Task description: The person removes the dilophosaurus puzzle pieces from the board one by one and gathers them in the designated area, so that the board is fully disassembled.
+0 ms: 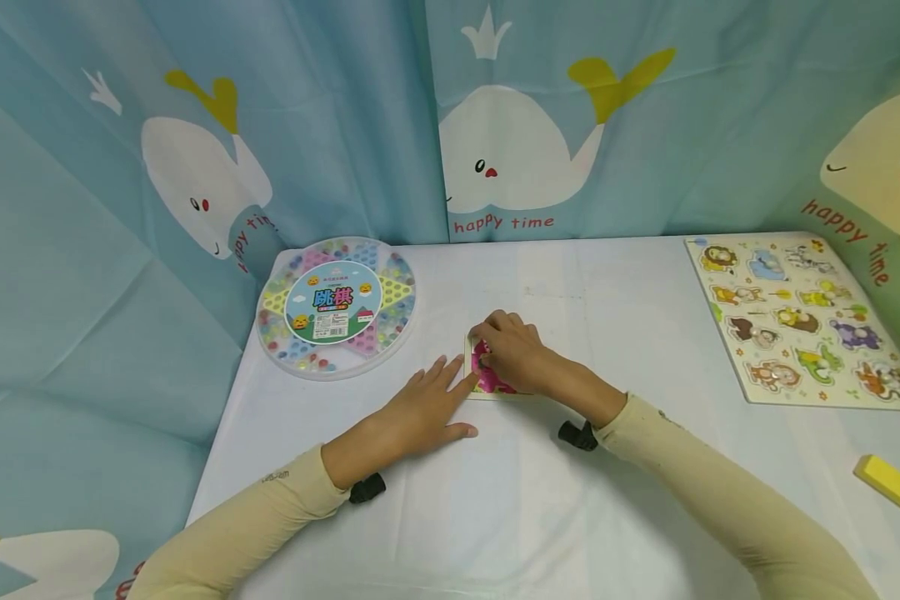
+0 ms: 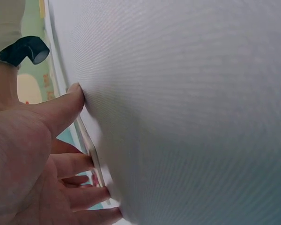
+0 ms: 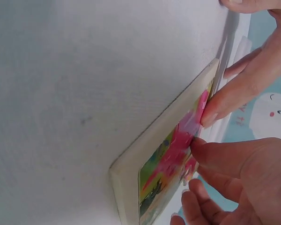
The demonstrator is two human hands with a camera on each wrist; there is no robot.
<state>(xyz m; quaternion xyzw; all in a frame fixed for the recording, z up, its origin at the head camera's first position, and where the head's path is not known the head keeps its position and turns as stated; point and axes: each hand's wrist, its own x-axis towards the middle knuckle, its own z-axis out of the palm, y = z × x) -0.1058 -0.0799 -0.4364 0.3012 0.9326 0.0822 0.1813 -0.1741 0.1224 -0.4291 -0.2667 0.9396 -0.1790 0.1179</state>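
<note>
Puzzle (image 3: 166, 157) is seen on the bench (image 1: 615, 317), well in from the far edge, partly hidden under the right hand (image 1: 521, 358); its fingers are curled there, but whether a piece is pinched cannot be told. The left border is touched by the outstretched left hand (image 1: 423, 408). The bench's near edge is cut off.

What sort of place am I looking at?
Probably a children's play area: whale-print curtains hang behind a white table bearing a Chinese checkers set and an animal puzzle board.
</note>
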